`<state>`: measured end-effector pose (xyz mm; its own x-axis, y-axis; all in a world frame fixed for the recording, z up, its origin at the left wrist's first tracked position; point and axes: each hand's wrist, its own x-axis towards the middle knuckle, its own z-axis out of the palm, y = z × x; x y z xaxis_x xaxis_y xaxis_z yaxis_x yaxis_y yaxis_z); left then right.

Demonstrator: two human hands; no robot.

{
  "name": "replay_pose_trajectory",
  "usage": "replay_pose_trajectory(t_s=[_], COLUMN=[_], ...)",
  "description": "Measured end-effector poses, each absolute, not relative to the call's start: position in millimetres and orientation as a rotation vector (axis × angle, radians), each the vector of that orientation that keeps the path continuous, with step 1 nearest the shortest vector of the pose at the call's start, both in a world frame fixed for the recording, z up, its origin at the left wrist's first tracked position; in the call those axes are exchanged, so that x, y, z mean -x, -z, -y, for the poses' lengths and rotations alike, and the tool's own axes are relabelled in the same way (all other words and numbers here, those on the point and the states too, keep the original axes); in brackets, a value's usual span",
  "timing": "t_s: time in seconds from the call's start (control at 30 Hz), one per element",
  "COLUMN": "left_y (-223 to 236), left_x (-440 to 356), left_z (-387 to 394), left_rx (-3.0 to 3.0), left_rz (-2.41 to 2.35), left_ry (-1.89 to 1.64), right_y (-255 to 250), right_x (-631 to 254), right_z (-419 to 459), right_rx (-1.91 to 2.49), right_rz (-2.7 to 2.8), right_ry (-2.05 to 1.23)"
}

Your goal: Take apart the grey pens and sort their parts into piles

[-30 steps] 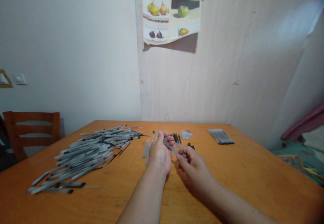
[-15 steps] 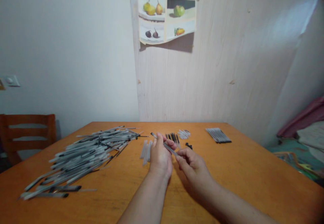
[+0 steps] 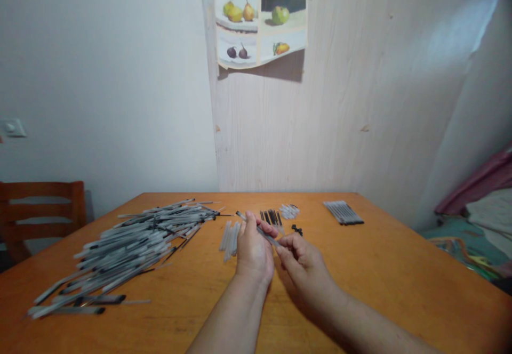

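A slim translucent pen point(image 3: 267, 236) with a dark far end slants across the palm of my left hand point(image 3: 253, 250), whose thumb and fingers are closed around it. My right hand point(image 3: 304, 260) pinches the near end of the same pen between thumb and fingertips. Just left of my left hand lie several clear pen barrels point(image 3: 229, 241), partly hidden by it. Beyond the hands sit a row of dark pen refills point(image 3: 272, 217), a cluster of small clear pieces point(image 3: 289, 211) and a few small black pieces point(image 3: 296, 230).
A large loose heap of pens point(image 3: 136, 239) covers the left of the wooden table point(image 3: 372, 290). At the back right lies a neat row of pens point(image 3: 343, 212). A wooden chair point(image 3: 44, 210) stands at the left, and fabric point(image 3: 488, 210) is piled beyond the right edge.
The view has shifted slightly, so the surroundings sit a little further left. Both hands keep nearly the same hold on the pen.
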<state>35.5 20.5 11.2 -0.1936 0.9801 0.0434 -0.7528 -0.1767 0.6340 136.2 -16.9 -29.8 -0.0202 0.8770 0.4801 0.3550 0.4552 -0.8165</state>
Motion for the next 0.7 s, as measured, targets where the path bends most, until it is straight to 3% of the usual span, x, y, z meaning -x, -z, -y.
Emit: replay_pose_trajectory(t_s=[0.7], left_y=[-9], left_x=[-39], left_z=[-15], left_rx=[-0.785], left_rz=[-0.705], left_ry=[-1.517], right_y=[36], right_x=[-138], right_z=[6], right_rx=[1.0], right_rz=[1.391], right_ry=[-0.848])
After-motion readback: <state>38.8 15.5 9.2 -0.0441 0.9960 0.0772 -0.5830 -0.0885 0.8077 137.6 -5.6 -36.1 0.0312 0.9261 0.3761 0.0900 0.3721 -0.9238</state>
